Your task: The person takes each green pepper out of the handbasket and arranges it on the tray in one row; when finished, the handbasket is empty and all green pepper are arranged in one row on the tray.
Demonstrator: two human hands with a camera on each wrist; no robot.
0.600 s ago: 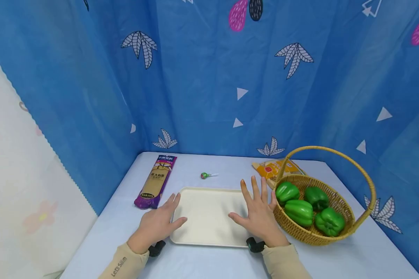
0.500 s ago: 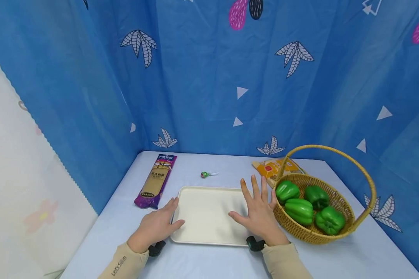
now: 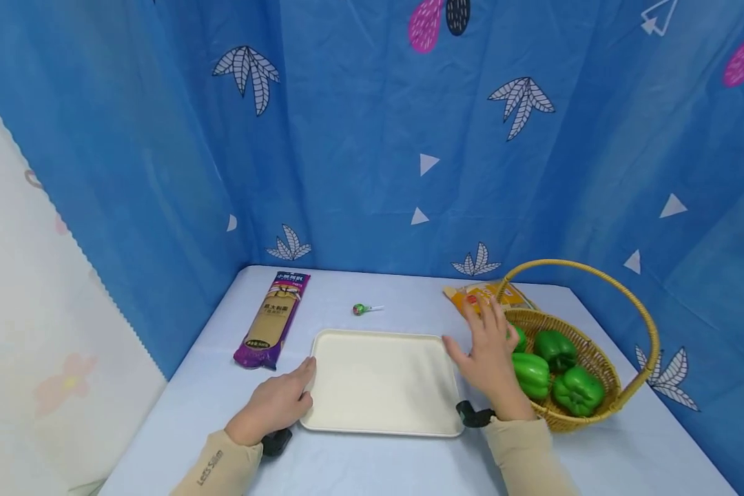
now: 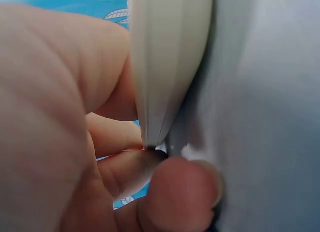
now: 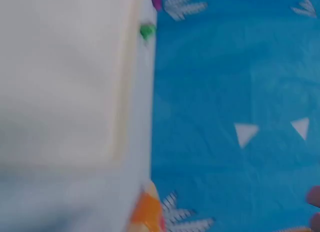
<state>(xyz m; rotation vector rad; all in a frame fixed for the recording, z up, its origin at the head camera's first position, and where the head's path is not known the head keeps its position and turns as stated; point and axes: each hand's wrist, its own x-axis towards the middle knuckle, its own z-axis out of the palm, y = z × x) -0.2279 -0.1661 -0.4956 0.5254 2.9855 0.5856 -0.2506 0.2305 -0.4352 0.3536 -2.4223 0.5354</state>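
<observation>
A cream rectangular tray lies on the white table. My left hand pinches its left edge, thumb on the upper side; in the left wrist view the tray's side sits between the thumb and the curled fingers. Past the tray's right edge, my right hand is raised with its fingers spread and holds nothing. It hides part of a wicker basket, in which several green bell peppers lie. The right wrist view is blurred and shows little of that hand.
A purple packet of spaghetti lies at the back left. Behind the tray is a lollipop. An orange food packet lies behind the basket, whose tall handle arches upward. A blue patterned curtain closes off the back.
My right hand has moved right, off the tray toward the basket. My left hand's thumb and fingers have closed on the tray's left edge. The tray has stayed on the table.
</observation>
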